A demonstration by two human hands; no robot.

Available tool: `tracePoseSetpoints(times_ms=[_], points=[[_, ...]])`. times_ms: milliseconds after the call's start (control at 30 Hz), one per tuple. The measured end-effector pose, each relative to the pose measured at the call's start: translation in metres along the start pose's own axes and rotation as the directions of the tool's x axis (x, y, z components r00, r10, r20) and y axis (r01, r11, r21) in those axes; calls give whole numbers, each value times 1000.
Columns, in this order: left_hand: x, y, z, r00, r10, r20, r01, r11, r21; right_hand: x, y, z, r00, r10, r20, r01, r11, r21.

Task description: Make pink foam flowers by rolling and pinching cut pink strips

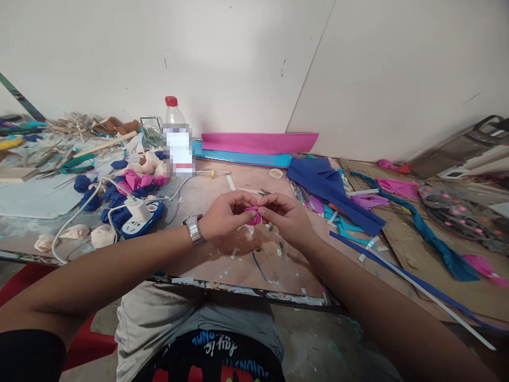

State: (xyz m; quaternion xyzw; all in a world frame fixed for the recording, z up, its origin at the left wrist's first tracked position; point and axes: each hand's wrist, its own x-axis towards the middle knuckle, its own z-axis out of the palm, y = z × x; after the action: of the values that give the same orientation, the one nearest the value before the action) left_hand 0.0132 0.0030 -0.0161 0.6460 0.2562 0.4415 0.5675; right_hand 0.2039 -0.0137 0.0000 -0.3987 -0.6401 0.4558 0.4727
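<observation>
Between my fingertips, over the middle of the table, is a small bunched piece of magenta paper or cloth (252,216). My left hand (227,215), with a metal watch on its wrist, pinches it from the left. From the right, my right hand (286,216) pinches it too, thumb and forefinger closed. The fingers cover much of the piece, so its exact form is hard to make out. Below the hands, small white scraps lie on the wooden tabletop (222,265). Just behind them are a dark pointed metal tool (264,192) and a roll of tape (275,173).
Left stand a power strip (143,220) with a white charger and cable, blue and pink crumpled bundles (139,180), and a red-capped bottle (175,114). Magenta sheets (258,142) lie along the wall. Right are folded blue material (318,180), a white stick (433,300) and cardboard (409,249).
</observation>
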Motion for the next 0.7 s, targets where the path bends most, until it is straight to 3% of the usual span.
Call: tracePoseSetpoints(times_ms=[300,433,567,700], points=[[0,3,2,1000,9,8,-9,1000,-30,-2,3,3,999,-42,-8,42,998,-56],[1,2,1,1000,-23,16,24,996,-92,-2,5,1,991,-129,19,131,978,-163],[2,3,-2,998,-60,29,62,996,-70,-2,1,-4,930,-328,164,367,835,-410],[2,5,-3,998,-57,22,58,996,-61,0,-4,-9,881,-384,278,472,761,-446]])
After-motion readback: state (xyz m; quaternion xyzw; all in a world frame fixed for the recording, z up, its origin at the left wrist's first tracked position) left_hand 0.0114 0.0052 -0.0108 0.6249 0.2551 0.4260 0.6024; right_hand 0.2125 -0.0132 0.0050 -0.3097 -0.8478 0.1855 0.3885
